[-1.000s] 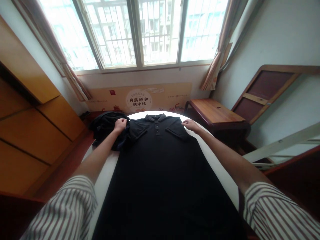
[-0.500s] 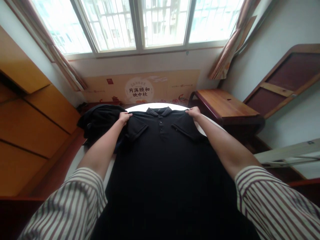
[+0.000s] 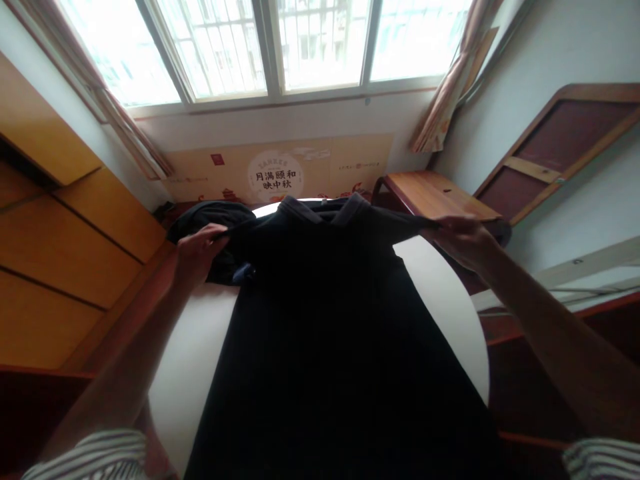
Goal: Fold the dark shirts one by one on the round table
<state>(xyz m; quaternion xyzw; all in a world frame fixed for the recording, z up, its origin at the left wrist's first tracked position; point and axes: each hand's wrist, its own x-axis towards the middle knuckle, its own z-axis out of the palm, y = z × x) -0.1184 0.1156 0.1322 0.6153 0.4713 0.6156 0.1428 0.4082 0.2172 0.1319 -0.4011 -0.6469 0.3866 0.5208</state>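
Note:
A black polo shirt with a dark grey collar is stretched between my two hands, its collar at the far end and its body running down toward me. My left hand is closed on the sleeve at the left. On the other side, my right hand pinches the end of the right sleeve, pulled out taut. The shoulders look raised off the round white table, while the lower part hangs dark and hard to make out. Behind my left hand lies a heap of black clothing on the table's left side.
A wooden cabinet stands past the table at the right. Yellow-brown cupboards line the left. A printed cardboard panel sits under the window. A framed dark board leans on the right wall.
Both hands have moved apart and closer to me, from the shoulder area out to the sleeves. The sleeves, folded inward before, are now spread outward, and the collar has lifted.

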